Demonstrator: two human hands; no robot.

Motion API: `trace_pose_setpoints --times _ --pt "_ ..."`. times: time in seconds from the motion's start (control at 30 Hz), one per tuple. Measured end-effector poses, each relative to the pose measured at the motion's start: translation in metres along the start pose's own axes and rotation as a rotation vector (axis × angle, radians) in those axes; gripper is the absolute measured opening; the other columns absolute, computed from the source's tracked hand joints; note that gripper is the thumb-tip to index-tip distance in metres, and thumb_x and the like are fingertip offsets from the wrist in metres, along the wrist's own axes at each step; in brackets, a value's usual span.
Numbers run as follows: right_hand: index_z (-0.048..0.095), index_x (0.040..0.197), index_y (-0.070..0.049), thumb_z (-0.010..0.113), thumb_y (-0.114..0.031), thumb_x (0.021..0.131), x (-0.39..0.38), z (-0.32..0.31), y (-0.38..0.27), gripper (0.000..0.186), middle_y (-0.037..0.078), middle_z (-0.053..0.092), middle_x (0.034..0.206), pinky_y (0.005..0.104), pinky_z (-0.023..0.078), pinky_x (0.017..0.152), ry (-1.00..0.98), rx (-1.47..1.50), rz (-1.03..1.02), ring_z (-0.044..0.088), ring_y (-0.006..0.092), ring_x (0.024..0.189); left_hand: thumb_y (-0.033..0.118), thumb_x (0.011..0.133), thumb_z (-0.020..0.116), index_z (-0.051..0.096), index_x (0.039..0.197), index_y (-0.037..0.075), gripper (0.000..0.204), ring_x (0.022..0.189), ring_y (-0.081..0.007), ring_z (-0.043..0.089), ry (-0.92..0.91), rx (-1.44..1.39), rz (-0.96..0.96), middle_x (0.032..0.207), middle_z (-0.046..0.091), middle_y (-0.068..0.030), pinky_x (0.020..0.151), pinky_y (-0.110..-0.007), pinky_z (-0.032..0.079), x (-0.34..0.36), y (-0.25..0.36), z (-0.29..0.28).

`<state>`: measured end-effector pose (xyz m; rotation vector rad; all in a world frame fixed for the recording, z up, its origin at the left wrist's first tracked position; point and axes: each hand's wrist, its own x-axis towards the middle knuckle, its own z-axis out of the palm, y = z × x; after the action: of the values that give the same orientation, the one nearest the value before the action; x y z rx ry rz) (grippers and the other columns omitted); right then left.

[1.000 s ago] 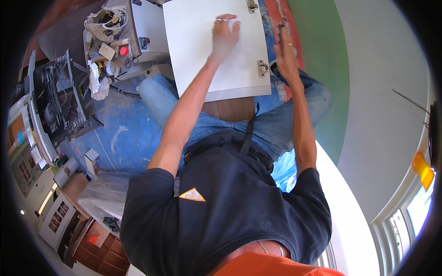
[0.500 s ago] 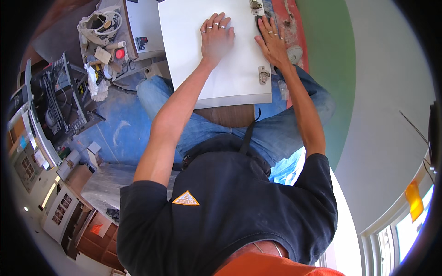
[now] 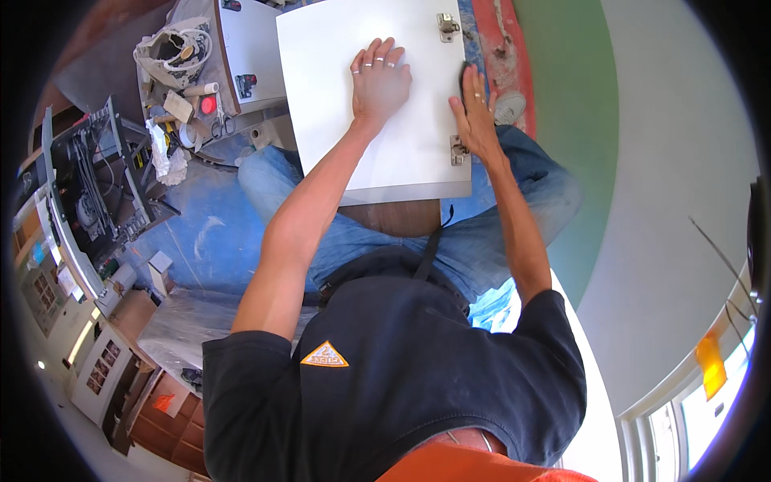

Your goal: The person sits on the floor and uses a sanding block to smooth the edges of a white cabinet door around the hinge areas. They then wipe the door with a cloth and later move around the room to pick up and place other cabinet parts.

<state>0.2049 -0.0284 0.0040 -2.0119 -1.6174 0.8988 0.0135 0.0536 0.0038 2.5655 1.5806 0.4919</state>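
Note:
A white board (image 3: 321, 104) with two metal hinges (image 3: 446, 28) on its right edge lies over my bent legs. My left hand (image 3: 377, 88) rests open on it, palm down, fingers slightly apart with rings on them. At the right edge, just above the lower hinge (image 3: 458, 151), my right hand (image 3: 477, 112) presses a dark, narrow object (image 3: 465, 72) against the board's side, fingers close together over it. Most of that object is hidden under the fingers.
At upper left stands a cabinet (image 3: 257, 56) beside a cloth bag (image 3: 173, 52), scissors (image 3: 221, 124) and small tools. A dark metal frame (image 3: 96, 177) is at left, on blue flooring (image 3: 197, 233). A curved green strip (image 3: 578, 104) and grey surface (image 3: 666, 120) are at right.
My right hand has come down along the board's edge toward the lower hinge. My left hand has settled on the board's face and moved slightly relative to it.

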Motion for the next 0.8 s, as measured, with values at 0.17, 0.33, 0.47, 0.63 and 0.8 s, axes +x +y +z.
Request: trace_pose_setpoints --times 0.17,0.33,0.47,0.63,0.8 --pt "0.019 0.161 -0.003 0.039 -0.055 0.103 0.017 0.013 0.001 0.08 0.019 0.019 0.168 0.0689 0.008 0.119 0.282 0.03 -0.17 0.013 0.042 0.155 0.025 0.094 0.062 0.061 0.128 0.01 0.037 0.139 -0.0247 0.043 0.048 -0.002 0.031 0.141 0.055 -0.0063 0.117 -0.045 0.027 -0.001 -0.001 0.001" --pt "0.018 0.161 -0.001 0.041 -0.054 0.103 0.031 0.029 0.004 0.082 0.021 0.019 0.167 0.0692 0.007 0.118 0.195 -0.114 0.058 0.014 0.0424 0.155 0.025 0.095 0.062 0.062 0.127 0.011 0.036 0.139 -0.0249 0.043 0.061 -0.034 0.008 0.142 0.055 -0.0059 0.118 -0.045 0.026 -0.001 0.0 0.002" --pt "0.021 0.159 0.001 0.041 -0.054 0.103 0.039 0.019 -0.015 0.082 0.024 0.02 0.166 0.0698 0.009 0.118 0.236 -0.143 0.062 0.016 0.0436 0.154 0.025 0.095 0.062 0.062 0.127 0.011 0.035 0.14 -0.0247 0.042 0.013 -0.017 0.0 0.143 0.054 -0.0054 0.118 -0.046 0.027 -0.002 0.001 -0.002" --pt "0.024 0.16 -0.004 0.043 -0.052 0.103 0.045 0.014 -0.021 0.077 0.019 0.022 0.167 0.0699 0.01 0.118 0.253 -0.225 0.027 0.016 0.0436 0.154 0.025 0.095 0.062 0.062 0.126 0.011 0.034 0.141 -0.0239 0.042 0.032 -0.031 0.006 0.143 0.054 -0.0048 0.118 -0.046 0.027 -0.002 0.001 -0.001" --pt "0.021 0.162 -0.008 0.038 -0.053 0.106 0.041 0.024 0.004 0.074 0.016 0.021 0.168 0.0661 0.008 0.12 0.335 -0.119 -0.128 0.014 0.0369 0.156 0.032 0.097 0.057 0.063 0.124 0.013 0.034 0.142 -0.0215 0.04 -0.02 0.024 -0.004 0.144 0.053 -0.0038 0.118 -0.045 0.026 -0.001 -0.002 0.0"
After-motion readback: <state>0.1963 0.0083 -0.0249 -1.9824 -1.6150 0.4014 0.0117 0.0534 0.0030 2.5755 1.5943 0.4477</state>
